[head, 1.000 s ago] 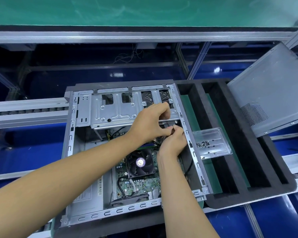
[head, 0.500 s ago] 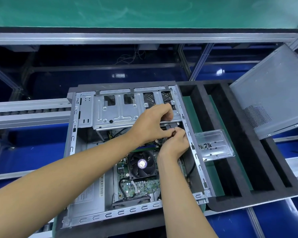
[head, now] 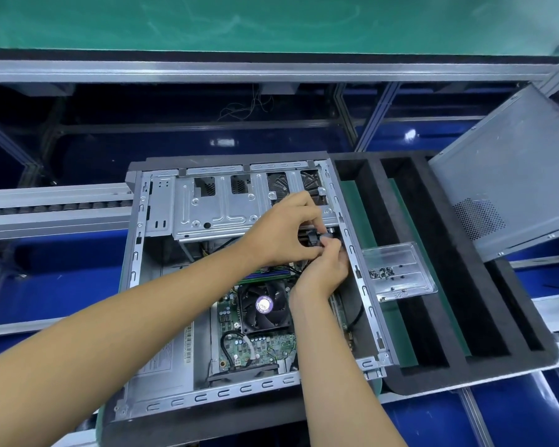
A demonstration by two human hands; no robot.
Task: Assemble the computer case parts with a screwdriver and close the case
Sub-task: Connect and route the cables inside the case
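An open grey computer case (head: pixel 136 253) lies on its side, showing a metal drive cage (head: pixel 220 208), a motherboard (head: pixel 259 346) and a black CPU fan (head: pixel 265 306). Both hands work under the right end of the cage. My left hand (head: pixel 281 230) pinches a small black cable connector (head: pixel 317 238). My right hand (head: pixel 323 269) pinches the same connector from below. The cable's far end is hidden behind the hands. The grey side panel (head: pixel 513 175) leans at the far right. No screwdriver is in view.
A clear plastic tray (head: pixel 397 272) with several small screws sits just right of the case, on a black foam holder (head: pixel 449 285) with long slots. Conveyor rails (head: pixel 52 208) run to the left. A green-topped shelf (head: pixel 271 24) spans the back.
My right hand's fingers have shifted slightly up and right to the connector. My left hand stays at the cage's right end. The view has drifted a little.
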